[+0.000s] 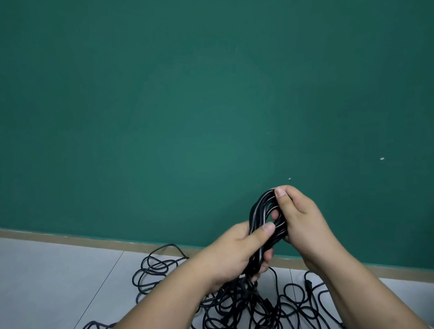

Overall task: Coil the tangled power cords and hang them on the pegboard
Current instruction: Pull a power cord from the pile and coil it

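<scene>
Person holds the black coil (256, 212) up in front of the green wall (183, 103). The left hand (239, 253) is clamped round its lower end and the right hand (300, 218) pinches the top loops. The cord looks light, floppy and probably springy, so gripping across all the loops seems safest. The tangled pile (242, 306) lies on the floor (54, 283).

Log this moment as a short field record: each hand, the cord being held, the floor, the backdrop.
left hand: grips the lower part of the coiled black cord
right hand: grips the coil's upper part, thumb on top
coil position: held up in front of the green wall
tangled cords: loose black heap on the tiled floor, below the hands
</scene>
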Tool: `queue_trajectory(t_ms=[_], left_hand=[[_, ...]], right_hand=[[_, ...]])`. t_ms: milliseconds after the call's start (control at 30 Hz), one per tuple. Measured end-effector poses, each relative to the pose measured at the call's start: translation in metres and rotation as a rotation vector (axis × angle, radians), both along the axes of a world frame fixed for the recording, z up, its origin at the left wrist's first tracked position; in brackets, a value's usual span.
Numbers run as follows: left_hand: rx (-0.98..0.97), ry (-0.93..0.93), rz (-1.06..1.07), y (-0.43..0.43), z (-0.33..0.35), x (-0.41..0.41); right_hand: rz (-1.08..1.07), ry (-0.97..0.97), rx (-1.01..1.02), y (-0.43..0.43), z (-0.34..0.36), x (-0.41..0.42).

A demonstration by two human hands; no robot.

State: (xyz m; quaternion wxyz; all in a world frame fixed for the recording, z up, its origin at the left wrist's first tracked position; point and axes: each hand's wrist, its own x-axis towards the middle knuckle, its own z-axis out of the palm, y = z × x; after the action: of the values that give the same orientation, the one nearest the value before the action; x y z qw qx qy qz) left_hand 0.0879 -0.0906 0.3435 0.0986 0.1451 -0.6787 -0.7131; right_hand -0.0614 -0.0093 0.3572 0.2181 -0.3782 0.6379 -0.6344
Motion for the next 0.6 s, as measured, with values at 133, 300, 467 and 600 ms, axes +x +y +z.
queue_trajectory(t_ms=[133, 300, 467, 600], left_hand=[[-0.094, -0.021, 0.023, -0.006, -0.006, 0.0], [0.024, 0.083, 0.27, -0.012, 0.003, -0.002], [0.224, 0.296, 0.524, -0.025, 0.016, 0.004], [0.45, 0.51, 0.702, -0.04, 0.026, 0.007]], right_hand=[[-0.012, 0.159, 0.0, 0.0, -0.002, 0.002], [0.149, 0.068, 0.116, 0.002, -0.007, 0.005], [0.453, -0.032, 0.418, -0.002, -0.021, 0.011], [0.629, 0.169, 0.55, -0.006, -0.033, 0.02]])
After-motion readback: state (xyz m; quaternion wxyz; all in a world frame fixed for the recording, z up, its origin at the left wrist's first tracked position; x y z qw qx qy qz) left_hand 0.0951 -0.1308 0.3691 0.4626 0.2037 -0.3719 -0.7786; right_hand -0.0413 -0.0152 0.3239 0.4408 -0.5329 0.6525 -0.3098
